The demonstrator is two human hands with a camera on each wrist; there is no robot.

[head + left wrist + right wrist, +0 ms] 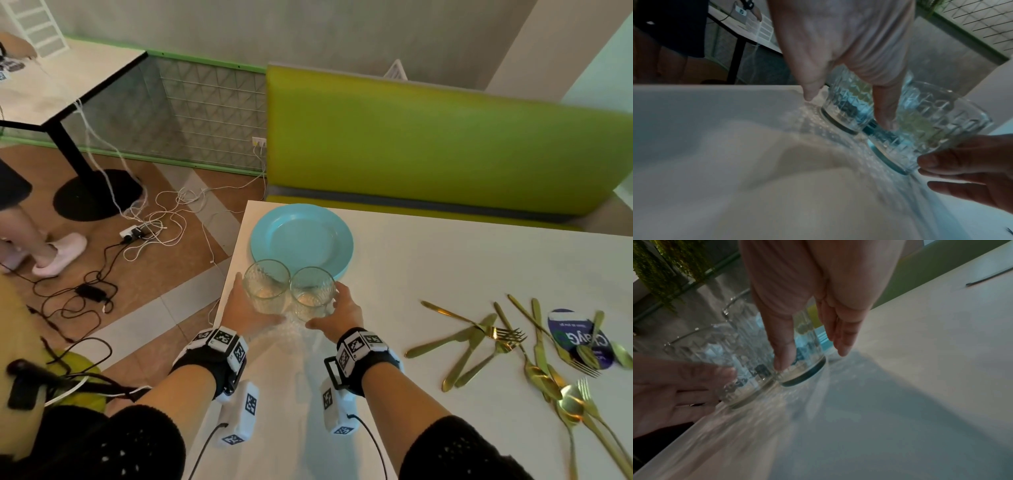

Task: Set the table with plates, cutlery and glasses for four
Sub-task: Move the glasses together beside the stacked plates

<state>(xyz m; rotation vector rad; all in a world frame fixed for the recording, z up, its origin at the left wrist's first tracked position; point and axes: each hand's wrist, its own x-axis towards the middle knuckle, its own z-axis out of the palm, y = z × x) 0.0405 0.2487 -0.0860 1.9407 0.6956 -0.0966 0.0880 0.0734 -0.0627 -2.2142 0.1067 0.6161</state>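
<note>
Two clear patterned glasses stand side by side on the white table (428, 246), just in front of a stack of light blue plates (301, 240). My left hand (245, 310) wraps the left glass (266, 286) (846, 105), thumb in front and fingers round its far left side. My right hand (342, 311) wraps the right glass (312, 291) (803, 365), its thumb pressed on the near wall and its fingers beside the right wall. Both bases touch the tabletop. Several gold knives, forks and spoons (496, 339) lie loose to the right.
The table's left edge (229, 274) runs close to the left glass. A green bench (428, 144) backs the far side. Cables and a power strip (133, 233) lie on the floor to the left, near another person's feet (58, 253) and a second table (61, 85). A round blue sticker (579, 339) lies under some cutlery.
</note>
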